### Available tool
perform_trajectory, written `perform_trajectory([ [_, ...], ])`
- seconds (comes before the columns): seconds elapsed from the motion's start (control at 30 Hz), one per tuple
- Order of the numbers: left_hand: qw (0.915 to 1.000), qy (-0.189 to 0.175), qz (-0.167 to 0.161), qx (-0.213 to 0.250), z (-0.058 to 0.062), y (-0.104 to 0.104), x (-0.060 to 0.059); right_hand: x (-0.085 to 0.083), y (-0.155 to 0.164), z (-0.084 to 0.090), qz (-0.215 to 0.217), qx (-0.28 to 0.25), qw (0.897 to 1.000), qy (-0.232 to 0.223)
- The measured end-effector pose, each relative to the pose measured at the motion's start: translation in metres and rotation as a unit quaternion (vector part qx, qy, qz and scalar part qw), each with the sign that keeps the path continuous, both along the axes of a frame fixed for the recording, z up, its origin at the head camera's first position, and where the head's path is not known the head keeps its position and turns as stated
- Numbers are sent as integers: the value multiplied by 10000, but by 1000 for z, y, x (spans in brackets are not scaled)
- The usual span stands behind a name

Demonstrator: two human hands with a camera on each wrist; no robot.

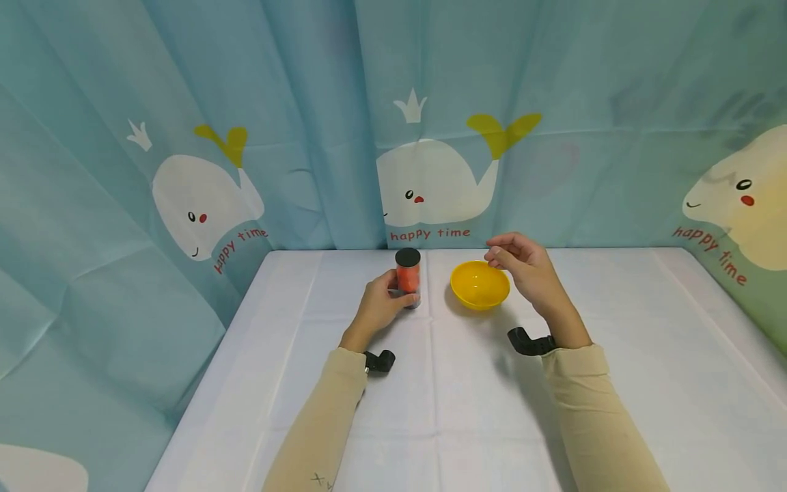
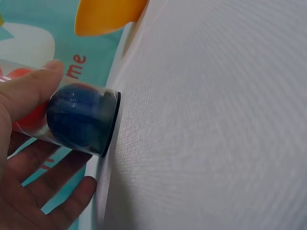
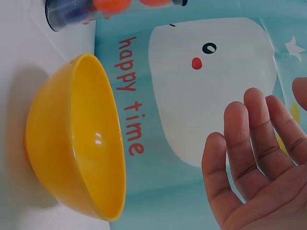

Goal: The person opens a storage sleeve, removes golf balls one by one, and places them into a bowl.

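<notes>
Two hands: left hand (image 1: 378, 305) gripping clear canister (image 1: 408, 276), upright on white table (image 1: 470, 417) at yellow bowl's (image 1: 480, 295) nine o'clock; right hand (image 1: 533, 275) at bowl's two o'clock, fingers loosely spread.

Canister (image 1: 408, 277) upright on counter (image 1: 443, 417), near far edge; lid (image 1: 408, 257) on top, balls (image 2: 72, 115) stacked inside. Bowl (image 1: 478, 297) on counter, right of canister, gap between. Left hand (image 1: 378, 306) at canister's left, thumb across its near side. Right hand (image 1: 525, 268) raised above counter at bowl's right, fingers above rim level. Curtain (image 1: 332, 137) behind all, beyond counter's far edge.
</notes>
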State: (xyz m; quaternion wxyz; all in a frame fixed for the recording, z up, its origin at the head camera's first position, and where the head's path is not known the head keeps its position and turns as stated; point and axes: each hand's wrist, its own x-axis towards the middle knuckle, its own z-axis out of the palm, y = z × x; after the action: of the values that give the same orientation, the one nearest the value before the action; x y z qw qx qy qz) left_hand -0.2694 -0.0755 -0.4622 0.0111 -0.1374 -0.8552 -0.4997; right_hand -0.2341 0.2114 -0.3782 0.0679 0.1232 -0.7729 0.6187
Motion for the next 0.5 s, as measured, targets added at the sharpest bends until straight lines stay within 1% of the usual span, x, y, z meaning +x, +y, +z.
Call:
perform_trajectory([
  [0.13, 9999, 45, -14, -155, 1, 1, 0, 0, -3, -1, 77, 57, 9999, -117],
  [0.23, 9995, 36, -40, -318, 4, 2, 1, 0, -5, -1, 141, 110, 9997, -175],
  [0.37, 9989, -3, -52, -460, 12, 2, 2, -1, -9, -3, 224, 158, 9995, -168],
  [0.5, 9990, -14, -75, -432, 20, 2, 3, -2, -12, -5, 271, 267, 9992, -150],
])
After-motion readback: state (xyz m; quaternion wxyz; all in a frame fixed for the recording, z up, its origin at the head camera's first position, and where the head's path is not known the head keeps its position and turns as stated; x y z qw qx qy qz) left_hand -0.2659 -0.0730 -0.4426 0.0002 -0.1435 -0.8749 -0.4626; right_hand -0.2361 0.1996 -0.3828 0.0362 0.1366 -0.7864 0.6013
